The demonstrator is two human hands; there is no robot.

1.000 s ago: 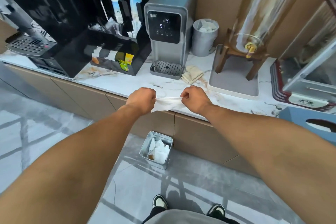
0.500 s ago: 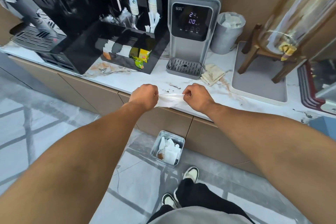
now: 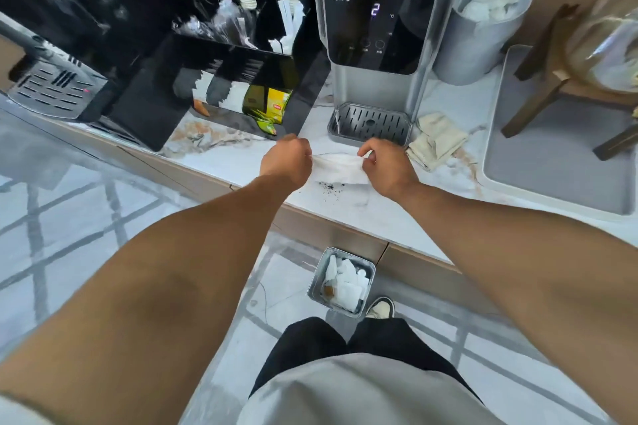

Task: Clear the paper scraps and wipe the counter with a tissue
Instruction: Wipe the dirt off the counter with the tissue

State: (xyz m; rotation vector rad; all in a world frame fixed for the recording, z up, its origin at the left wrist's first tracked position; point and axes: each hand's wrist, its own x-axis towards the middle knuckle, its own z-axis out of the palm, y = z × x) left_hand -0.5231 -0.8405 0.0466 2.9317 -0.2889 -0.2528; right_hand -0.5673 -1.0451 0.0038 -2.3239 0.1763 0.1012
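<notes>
A white tissue (image 3: 340, 167) is stretched between my two hands just above the marble counter (image 3: 390, 214). My left hand (image 3: 286, 162) pinches its left end and my right hand (image 3: 386, 166) pinches its right end. The tissue hangs in front of the water dispenser's drip tray (image 3: 369, 122). Dark crumbs (image 3: 329, 186) speckle the counter just under the tissue's near edge. On the floor below the counter stands a small metal bin (image 3: 340, 283) holding white paper scraps.
A grey water dispenser (image 3: 379, 31) stands behind my hands, and a black organiser (image 3: 221, 79) with cups and tea bags is at the left. A folded cloth (image 3: 436, 140), a grey bin (image 3: 480, 24) and a grey tray (image 3: 545, 162) lie to the right.
I have stepped closer to the counter and the view has tilted down. Both hands have carried the stretched tissue forward from the counter's edge to over its top, near the drip tray.
</notes>
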